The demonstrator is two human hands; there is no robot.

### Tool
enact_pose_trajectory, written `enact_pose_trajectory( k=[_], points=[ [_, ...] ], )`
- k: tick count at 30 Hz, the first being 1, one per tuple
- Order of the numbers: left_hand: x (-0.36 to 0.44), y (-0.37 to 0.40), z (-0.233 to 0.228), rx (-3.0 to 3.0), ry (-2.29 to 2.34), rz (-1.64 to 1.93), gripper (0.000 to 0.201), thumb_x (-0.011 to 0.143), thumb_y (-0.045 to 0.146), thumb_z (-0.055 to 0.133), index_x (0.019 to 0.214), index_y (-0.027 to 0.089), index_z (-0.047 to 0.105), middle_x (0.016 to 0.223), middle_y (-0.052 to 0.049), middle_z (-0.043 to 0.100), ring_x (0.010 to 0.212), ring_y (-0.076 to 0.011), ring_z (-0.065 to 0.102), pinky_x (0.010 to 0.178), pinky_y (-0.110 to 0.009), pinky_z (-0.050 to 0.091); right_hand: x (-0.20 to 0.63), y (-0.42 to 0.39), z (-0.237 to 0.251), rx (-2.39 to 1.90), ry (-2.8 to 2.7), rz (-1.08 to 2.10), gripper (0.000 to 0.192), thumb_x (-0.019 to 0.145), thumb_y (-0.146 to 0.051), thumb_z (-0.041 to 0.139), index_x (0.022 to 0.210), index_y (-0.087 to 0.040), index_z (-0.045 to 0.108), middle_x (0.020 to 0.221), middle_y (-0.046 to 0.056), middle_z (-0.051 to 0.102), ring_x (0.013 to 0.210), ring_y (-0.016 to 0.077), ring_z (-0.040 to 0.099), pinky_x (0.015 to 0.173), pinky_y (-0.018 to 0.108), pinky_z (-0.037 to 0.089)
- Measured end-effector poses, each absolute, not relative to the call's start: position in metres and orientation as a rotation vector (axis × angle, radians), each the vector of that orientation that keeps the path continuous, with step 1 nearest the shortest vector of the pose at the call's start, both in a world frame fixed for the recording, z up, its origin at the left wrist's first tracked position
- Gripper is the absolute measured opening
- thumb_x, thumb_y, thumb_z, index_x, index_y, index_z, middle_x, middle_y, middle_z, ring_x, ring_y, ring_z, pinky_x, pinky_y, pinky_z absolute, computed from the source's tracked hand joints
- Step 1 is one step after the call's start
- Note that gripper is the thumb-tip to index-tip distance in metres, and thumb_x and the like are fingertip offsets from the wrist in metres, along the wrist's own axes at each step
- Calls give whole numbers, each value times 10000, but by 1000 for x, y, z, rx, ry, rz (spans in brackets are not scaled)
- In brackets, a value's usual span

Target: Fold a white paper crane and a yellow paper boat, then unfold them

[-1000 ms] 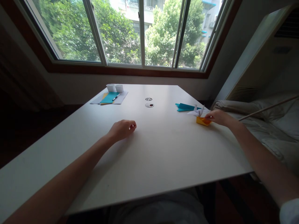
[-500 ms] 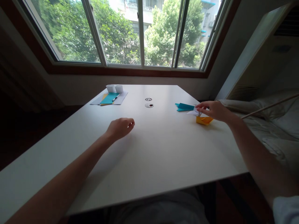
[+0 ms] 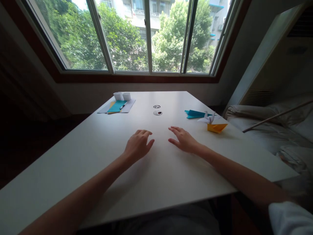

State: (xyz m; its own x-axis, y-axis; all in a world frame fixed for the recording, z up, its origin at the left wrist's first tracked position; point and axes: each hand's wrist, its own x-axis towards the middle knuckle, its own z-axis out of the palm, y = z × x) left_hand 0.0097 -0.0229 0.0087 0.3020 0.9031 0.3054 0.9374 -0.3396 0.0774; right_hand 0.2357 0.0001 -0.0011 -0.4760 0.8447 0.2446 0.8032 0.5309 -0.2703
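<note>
Over the middle of the white table point(image 3: 156, 182), my left hand point(image 3: 139, 142) is open, thumb apart from the fingers, holding nothing. Facing it across a small gap, my right hand point(image 3: 183, 139) is open too, its fingers stretched out and nothing in them. To the right of my right hand lie folded paper pieces: an orange paper boat point(image 3: 216, 128), a white paper crane point(image 3: 209, 118) just behind it, and a blue paper airplane point(image 3: 195, 114) at the back. Neither hand touches them.
At the far left, white and coloured paper sheets point(image 3: 117, 106) lie with a pen point(image 3: 123, 105) on top. Two small white containers point(image 3: 122, 96) stand behind. Two round discs point(image 3: 157, 113) sit at the table's centre back. A sofa point(image 3: 259, 122) with a thin stick borders the right.
My right hand has let go of the white crane and moved left to the table's middle. My left hand has opened from a loose curl and shifted slightly right.
</note>
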Motion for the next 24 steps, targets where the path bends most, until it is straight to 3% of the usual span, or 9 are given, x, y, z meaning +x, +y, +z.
enact_pose_trajectory(
  k=[4, 9, 24],
  points=[
    [27, -33, -11, -2447, -1804, -306, 560, 872, 488, 292, 1321, 165, 379, 1406, -113, 332, 1294, -293, 260, 1009, -458, 279, 236, -7, -15, -1530, -2445, 239, 632, 873, -519, 261, 1397, -168, 230, 1456, 96, 220, 1329, 265, 199, 1056, 473, 194],
    [32, -32, -25, -2457, -1868, -203, 645, 872, 548, 179, 1405, 185, 202, 1476, -78, 130, 1352, -280, 67, 1044, -523, 149, 234, -8, -18, -1645, -2500, 281, 708, 843, -610, 169, 1419, -200, 138, 1482, 62, 102, 1354, 287, 57, 1055, 538, 90],
    [33, -29, -26, -2585, -1934, -23, 714, 844, 605, 130, 1416, 178, 151, 1475, -84, 95, 1349, -293, 70, 1036, -529, 146, 236, -11, -16, -1660, -2611, 386, 745, 820, -645, 142, 1423, -209, 105, 1485, 56, 76, 1354, 292, 57, 1055, 538, 67]
  ],
)
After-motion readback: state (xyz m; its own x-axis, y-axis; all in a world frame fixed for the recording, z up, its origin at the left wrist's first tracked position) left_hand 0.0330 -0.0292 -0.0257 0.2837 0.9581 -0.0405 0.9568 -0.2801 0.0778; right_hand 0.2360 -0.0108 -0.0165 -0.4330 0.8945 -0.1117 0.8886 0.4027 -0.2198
